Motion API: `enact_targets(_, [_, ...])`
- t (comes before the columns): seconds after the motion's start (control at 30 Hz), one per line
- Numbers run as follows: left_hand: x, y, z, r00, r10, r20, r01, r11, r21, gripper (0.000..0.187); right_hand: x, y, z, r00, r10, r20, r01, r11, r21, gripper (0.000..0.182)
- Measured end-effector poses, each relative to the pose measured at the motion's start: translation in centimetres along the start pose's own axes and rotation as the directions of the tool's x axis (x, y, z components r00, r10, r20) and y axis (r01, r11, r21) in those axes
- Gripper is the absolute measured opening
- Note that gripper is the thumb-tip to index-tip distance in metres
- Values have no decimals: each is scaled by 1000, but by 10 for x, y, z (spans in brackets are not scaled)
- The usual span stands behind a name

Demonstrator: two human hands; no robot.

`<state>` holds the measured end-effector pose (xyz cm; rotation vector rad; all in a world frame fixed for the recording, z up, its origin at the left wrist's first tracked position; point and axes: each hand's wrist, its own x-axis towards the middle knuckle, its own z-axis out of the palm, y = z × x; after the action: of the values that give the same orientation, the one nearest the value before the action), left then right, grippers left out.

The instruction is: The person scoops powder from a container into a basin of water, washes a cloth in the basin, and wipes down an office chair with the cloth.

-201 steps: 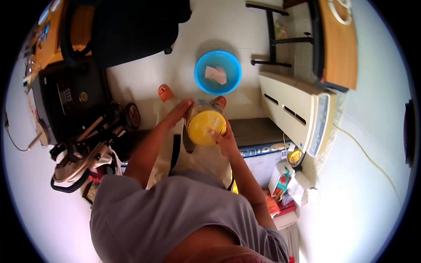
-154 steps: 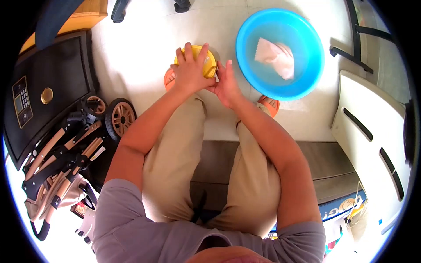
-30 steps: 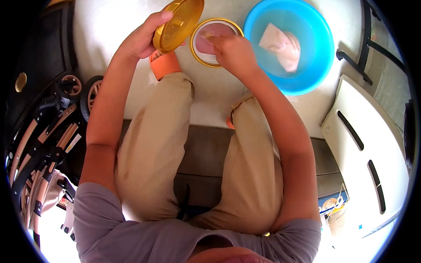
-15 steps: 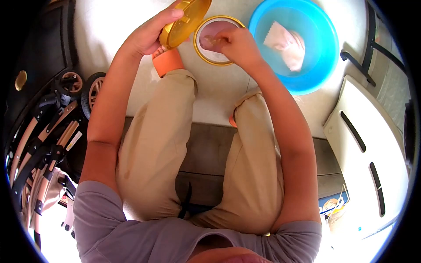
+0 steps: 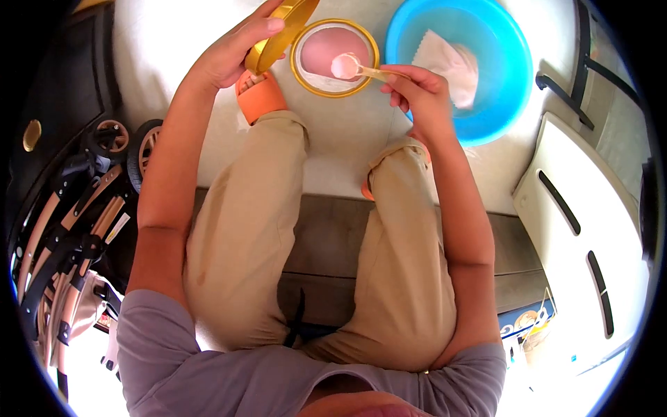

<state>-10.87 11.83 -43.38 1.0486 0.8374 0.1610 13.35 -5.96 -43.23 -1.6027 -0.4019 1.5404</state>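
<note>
A round can [image 5: 332, 92] with a gold rim stands uncovered on the light floor, its inside pinkish and whitish. My left hand [image 5: 233, 52] grips a gold lid [image 5: 295, 21], tilted up beside the can's left edge. Between the thumb and fingers of my right hand [image 5: 427, 101] is the handle of a small measuring scoop [image 5: 345, 66]. Its bowl, filled with pale powder, hangs over the can's opening. My right hand overlaps the near left edge of a blue basin [image 5: 515, 104] in this view.
A pale cloth [image 5: 441, 62] with a zigzag edge lies in the basin. Below my left hand is my foot in an orange slipper [image 5: 261, 103]. A folded wheeled frame [image 5: 76, 229] stands at left, and a white slotted panel [image 5: 577, 229] at right.
My right hand has drawn back from inside the can towards the right, bringing the filled scoop into view. My left hand and the lid have shifted slightly left.
</note>
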Motion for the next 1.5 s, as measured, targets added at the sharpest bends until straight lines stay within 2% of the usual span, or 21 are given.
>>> enact_targets(0.03, [0, 6, 9, 999, 44, -15, -45, 999, -15, 72, -7, -2, -7, 999, -18, -28, 19, 999, 41, 20])
enact_targets(0.1, [1, 15, 18, 994, 72, 84, -70, 997, -29, 76, -22, -7, -26, 996, -46, -82, 56, 991, 120, 21])
enact_targets(0.13, [2, 19, 21, 988, 86, 131, -83, 996, -35, 79, -29, -9, -38, 985, -77, -156, 91, 992, 86, 21])
enact_targets(0.2, [0, 26, 23, 989, 86, 117, -88, 996, 7, 79, -39, -8, -58, 945, -140, -296, 152, 988, 19, 22])
enact_targets(0.23, [1, 26, 21, 989, 89, 116, -91, 996, 17, 79, -38, -2, -63, 898, -268, -349, 233, 962, -141, 22])
enact_targets(0.3, [2, 24, 19, 989, 90, 114, -94, 995, 31, 80, -29, 27, -76, 760, -522, -387, 332, 824, -460, 24])
enact_targets(0.33, [2, 23, 19, 989, 92, 117, -97, 995, 35, 80, -18, 49, -95, 631, -773, -73, 334, 355, -873, 29])
enact_targets(0.4, [2, 20, 18, 988, 97, 116, -102, 994, 38, 80, -3, 71, -100, 570, -810, 139, 207, -22, -978, 33])
enact_targets(0.53, [1, 18, 15, 989, 94, 114, -100, 994, 47, 81, 1, 70, -102, 521, -854, 3, 176, 104, -979, 28])
enact_targets(0.63, [1, 17, 15, 987, 102, 121, -109, 993, 48, 81, -4, 60, -95, 524, -836, -162, 263, 340, -903, 24])
enact_targets(0.73, [0, 18, 15, 987, 104, 122, -112, 992, 59, 82, -14, 44, -65, 603, -678, -421, 454, 726, -517, 23])
enact_targets(0.87, [1, 19, 17, 985, 108, 135, -118, 991, 70, 82, -23, 29, -23, 689, -714, -125, 605, 662, -443, 23])
enact_targets(0.97, [3, 21, 22, 981, 115, 159, -130, 987, 91, 83, -13, 21, 17, 657, -748, 94, 677, 530, -511, 25])
enact_targets(1.07, [7, 26, 31, 981, 95, 169, -120, 982, 146, 84, 13, 32, 40, 729, -663, 167, 607, 515, -606, 29])
enact_targets(1.1, [8, 28, 33, 981, 99, 166, -137, 962, 238, 81, 15, 32, 42, 788, -577, 216, 528, 452, -719, 33])
enact_targets(1.17, [10, 25, 38, 980, 108, 166, -168, 896, 411, 74, 10, 27, 36, 770, -611, 185, 558, 502, -660, 30])
enact_targets(1.2, [11, 25, 46, 982, 130, 138, -182, 852, 491, 77, 7, 23, 30, 762, -625, 168, 569, 524, -633, 28])
enact_targets(1.3, [17, 15, 71, 979, 176, 105, -197, 668, 718, 92, 0, 31, -1, 849, -528, -10, 453, 739, -499, 27])
enact_targets(1.4, [16, -6, 111, 963, 266, -29, -25, 194, 981, 99, 8, 69, -44, 838, -501, -216, 397, 831, -389, 25])
enact_targets(1.43, [18, -11, 121, 972, 223, -80, 44, 164, 986, 102, 13, 81, -60, 803, -521, -290, 377, 821, -429, 27])
enact_targets(1.5, [24, -17, 125, 972, 217, -86, 64, 107, 992, 103, 25, 103, -96, 719, -555, -418, 326, 800, -503, 31])
